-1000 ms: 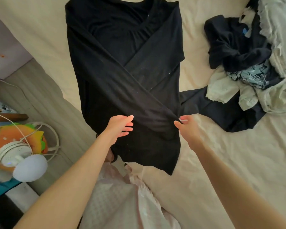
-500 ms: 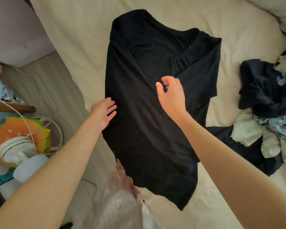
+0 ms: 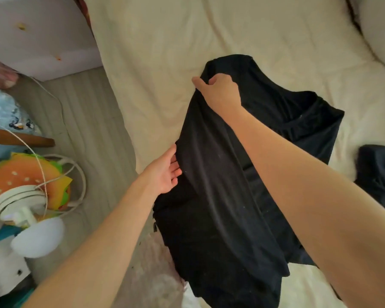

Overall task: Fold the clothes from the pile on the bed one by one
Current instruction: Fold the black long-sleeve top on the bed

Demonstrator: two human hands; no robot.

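**Black shirt half folded on the bed**

Your right hand [image 3: 220, 92] pinches the far left corner of the black shirt [image 3: 220, 196] with curled fingers. Your left hand [image 3: 165, 172] rests flat on the shirt's left edge, its fingers straight and close together. The shirt lies on the cream bed [image 3: 187, 41]. More dark clothes [image 3: 378, 174] sit at the right edge.

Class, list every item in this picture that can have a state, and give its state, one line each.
Black shirt: partly folded, upper corner lifted off the bed.
Right hand: grip closed on the shirt's upper corner.
Left hand: fingers straight, touching the shirt's left edge.
Dark clothes: crumpled, unfolded, at the right edge.
Bed sheet: spread, lightly wrinkled.
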